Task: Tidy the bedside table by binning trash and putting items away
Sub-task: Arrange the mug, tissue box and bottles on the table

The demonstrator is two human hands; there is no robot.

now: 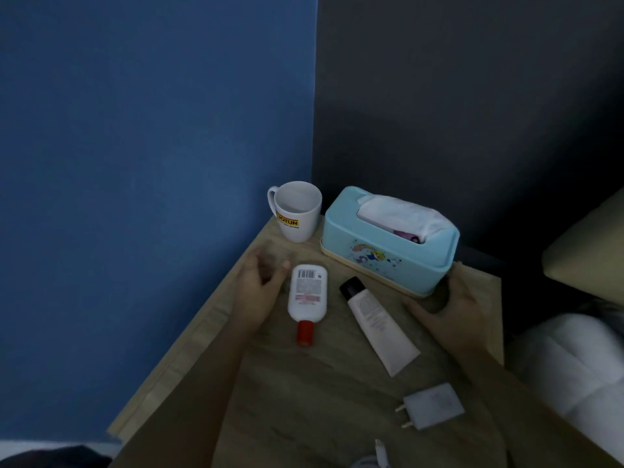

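The left hand [261, 282], fingers loosely curled and empty, hovered mid-frame beside the lying white bottle [308, 293]; light, smooth plastic, probably best gripped across its body

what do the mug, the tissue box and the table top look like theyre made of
Mug: likely glazed ceramic; smooth white wall, printed logo.
Tissue box: seemingly moulded plastic; rounded pale blue shell, cream base, cartoon print.
Table top: wood or wood-look laminate; matte, light grain streaks.
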